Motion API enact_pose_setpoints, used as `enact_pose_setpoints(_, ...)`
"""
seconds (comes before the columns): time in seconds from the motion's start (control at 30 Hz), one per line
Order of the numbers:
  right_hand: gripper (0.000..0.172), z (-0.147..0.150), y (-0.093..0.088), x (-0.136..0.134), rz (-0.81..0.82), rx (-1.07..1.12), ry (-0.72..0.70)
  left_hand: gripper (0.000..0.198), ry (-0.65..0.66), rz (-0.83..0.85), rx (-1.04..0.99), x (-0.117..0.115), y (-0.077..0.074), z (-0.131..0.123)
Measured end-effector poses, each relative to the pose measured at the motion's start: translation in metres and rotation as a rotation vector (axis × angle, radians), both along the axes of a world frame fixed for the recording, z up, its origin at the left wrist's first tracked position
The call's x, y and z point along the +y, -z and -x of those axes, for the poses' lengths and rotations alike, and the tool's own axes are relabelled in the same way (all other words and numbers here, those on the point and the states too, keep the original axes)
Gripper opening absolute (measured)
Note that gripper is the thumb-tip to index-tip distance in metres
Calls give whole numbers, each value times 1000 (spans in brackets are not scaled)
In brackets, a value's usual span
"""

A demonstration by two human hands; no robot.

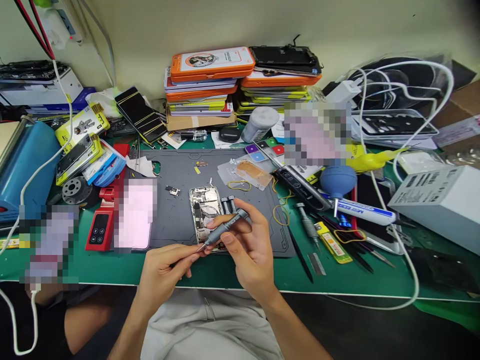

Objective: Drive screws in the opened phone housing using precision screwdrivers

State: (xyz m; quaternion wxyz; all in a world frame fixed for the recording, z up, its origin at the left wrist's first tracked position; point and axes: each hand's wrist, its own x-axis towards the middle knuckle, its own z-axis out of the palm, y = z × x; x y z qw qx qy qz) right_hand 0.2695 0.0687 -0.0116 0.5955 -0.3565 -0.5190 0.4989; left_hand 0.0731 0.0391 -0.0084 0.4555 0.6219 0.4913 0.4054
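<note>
My right hand point(253, 250) grips a grey screwdriver point(225, 230), which slants down to the left. The ends of further grey screwdrivers point(227, 202) show beside its fingers; whether the hand holds those too is unclear. My left hand point(168, 267) is closed in a pinch right at the driver's tip, and what lies between its fingertips is too small to make out. Behind both hands an opened phone point(198, 200) lies on the dark grey work mat point(168, 220), its inner parts bare and its lower end partly covered by my fingers. A small metal part point(172, 190) rests left of it.
A phone with a pink screen point(135, 215) lies beside a red device point(100, 230) on the left. To the right are a black pen-shaped tool point(303, 187), a blue air blower point(338, 181) and another screwdriver point(308, 222). Stacked orange boxes point(212, 65) stand behind; a white cable point(408, 260) crosses the right.
</note>
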Motion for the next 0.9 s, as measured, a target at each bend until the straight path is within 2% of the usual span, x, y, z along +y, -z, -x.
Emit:
enact_pose_setpoints(0.33,46,-2,-1,0,28,15,17,29,63,9,29,-2,1,2)
enact_pose_setpoints(0.6,47,-2,2,-1,37,-22,34,28,56,-30,10,0,-2,0)
enact_pose_setpoints(0.9,48,-3,2,0,54,-53,25,26,64,14,-32,-1,-3,0)
